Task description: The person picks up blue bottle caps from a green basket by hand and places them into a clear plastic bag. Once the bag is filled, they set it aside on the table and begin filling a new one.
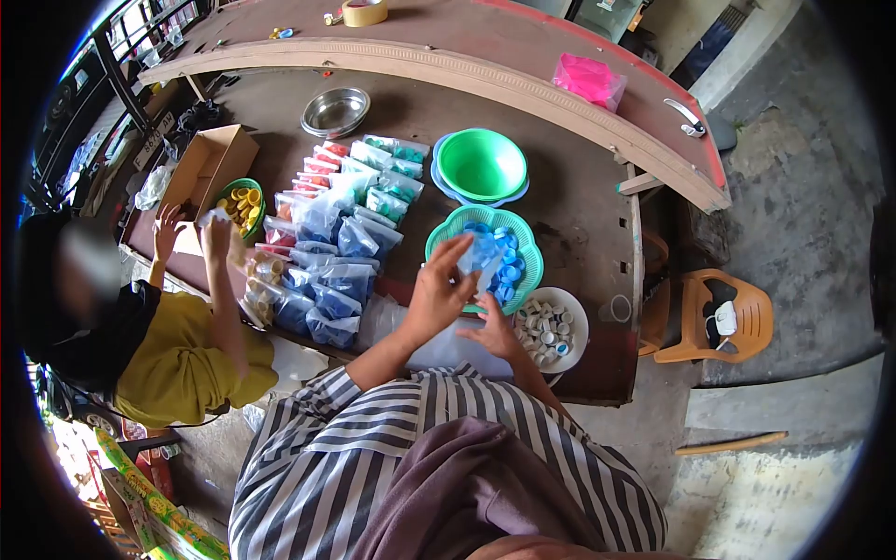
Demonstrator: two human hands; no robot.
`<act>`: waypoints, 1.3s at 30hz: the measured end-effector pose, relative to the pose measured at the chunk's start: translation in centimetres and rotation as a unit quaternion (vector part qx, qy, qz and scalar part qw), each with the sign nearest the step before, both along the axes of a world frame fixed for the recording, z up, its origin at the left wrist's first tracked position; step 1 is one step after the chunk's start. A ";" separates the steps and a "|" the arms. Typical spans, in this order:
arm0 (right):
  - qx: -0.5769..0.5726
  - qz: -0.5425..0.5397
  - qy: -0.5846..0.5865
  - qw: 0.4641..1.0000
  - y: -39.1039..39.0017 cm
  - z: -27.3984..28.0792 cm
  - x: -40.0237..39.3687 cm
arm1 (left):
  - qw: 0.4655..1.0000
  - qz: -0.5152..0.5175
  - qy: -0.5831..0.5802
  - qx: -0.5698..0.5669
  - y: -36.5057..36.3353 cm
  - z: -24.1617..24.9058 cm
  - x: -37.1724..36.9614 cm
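Observation:
My left hand (439, 291) is raised over the table and pinches the top of a small clear plastic bag (483, 261) with blue bottle caps in it. Just below, my right hand (495, 331) holds the bag's lower edge. Both hands hover beside a green basket (525, 245) full of blue caps. A white bowl (577, 322) of white caps sits to the right of my right hand. Several filled bags (331, 280) of blue caps lie in rows to the left.
A person in a yellow shirt (177, 359) sits at the left with both hands raised over a green bowl of yellow caps (241, 203) and a cardboard box (210, 161). Stacked green and blue bowls (481, 166), a steel dish (335, 112), tape (364, 11) and a pink bag (588, 79) lie farther off. An orange chair (723, 317) stands at right.

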State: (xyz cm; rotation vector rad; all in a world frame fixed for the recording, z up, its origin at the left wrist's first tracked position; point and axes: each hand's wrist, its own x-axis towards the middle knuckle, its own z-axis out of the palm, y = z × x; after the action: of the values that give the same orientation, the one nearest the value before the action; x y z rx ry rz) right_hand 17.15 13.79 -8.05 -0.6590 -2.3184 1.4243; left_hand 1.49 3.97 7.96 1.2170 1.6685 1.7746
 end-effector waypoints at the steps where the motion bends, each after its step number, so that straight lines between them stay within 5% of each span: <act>1: -0.002 0.017 0.004 1.000 -0.1 -0.3 -0.8 | 0.999 -0.004 -0.043 0.021 0.1 1.1 -0.4; 4: -0.118 -0.011 0.007 0.993 -0.9 0.4 -2.6 | 0.987 -0.015 -0.153 0.047 0.4 3.5 -1.6; 6: -0.065 -0.008 -0.047 0.997 -1.0 0.2 -3.1 | 0.985 -0.015 -0.166 0.039 0.7 4.4 -2.2; 10: -0.243 0.023 0.083 0.966 -1.2 1.1 -3.6 | 0.981 0.014 -0.188 0.051 2.2 4.0 -3.3; 12: -0.380 0.050 0.063 0.922 -1.4 1.7 -2.6 | 0.979 0.026 -0.199 0.046 2.8 2.9 -3.7; 24: -0.596 0.049 0.070 0.798 -1.3 0.8 -0.8 | 0.970 0.026 -0.242 0.014 4.0 -1.0 -5.2; 31: -0.586 0.021 0.073 0.806 -2.0 1.0 -0.6 | 0.964 0.014 -0.264 0.006 3.7 -1.7 -4.7; 39: -0.358 0.028 0.038 0.933 -3.4 0.1 -2.1 | 0.968 0.022 -0.249 0.000 1.3 0.1 -5.8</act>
State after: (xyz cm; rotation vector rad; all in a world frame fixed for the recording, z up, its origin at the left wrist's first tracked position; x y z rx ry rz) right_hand 15.04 10.37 -7.97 -0.6995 -1.7261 2.2948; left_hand -4.28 5.23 8.07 0.6556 1.4037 1.9056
